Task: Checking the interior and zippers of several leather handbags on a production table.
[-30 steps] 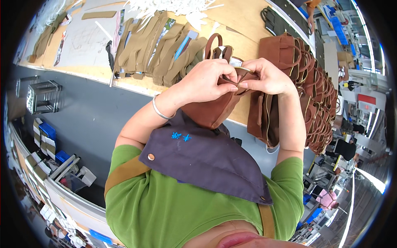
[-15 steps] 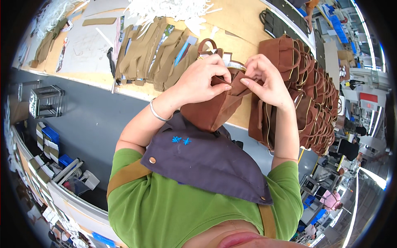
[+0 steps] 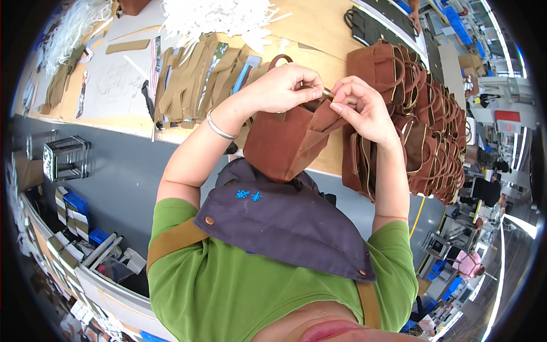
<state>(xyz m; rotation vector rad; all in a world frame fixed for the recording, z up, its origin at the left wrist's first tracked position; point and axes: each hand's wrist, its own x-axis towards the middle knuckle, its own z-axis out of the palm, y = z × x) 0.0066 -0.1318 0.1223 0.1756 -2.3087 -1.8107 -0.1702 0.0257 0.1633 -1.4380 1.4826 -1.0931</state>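
A reddish-brown handbag (image 3: 279, 145) is held up in front of me at the table's near edge. My left hand (image 3: 288, 86) is closed at the bag's top edge, thumb and fingers pinching by the brass zipper (image 3: 326, 93). On the other side of the opening, my right hand (image 3: 360, 108) pinches the bag's upper corner between thumb and fingers. One rounded handle (image 3: 281, 59) of the bag stands up behind my left hand. The inside of the bag is mostly hidden by my fingers.
Many similar brown handbags (image 3: 419, 119) are stacked to my right. Olive-brown fabric strips (image 3: 188, 80) lie in a row at the left, with a heap of white strips (image 3: 216, 20) behind. Dark bags (image 3: 370, 28) lie far right. A metal stool (image 3: 65, 157) stands on the floor at left.
The handbag has turned a little and shows more of its flat side. My left hand has shifted from the side fold to the zipper edge; the right hand still pinches the corner.
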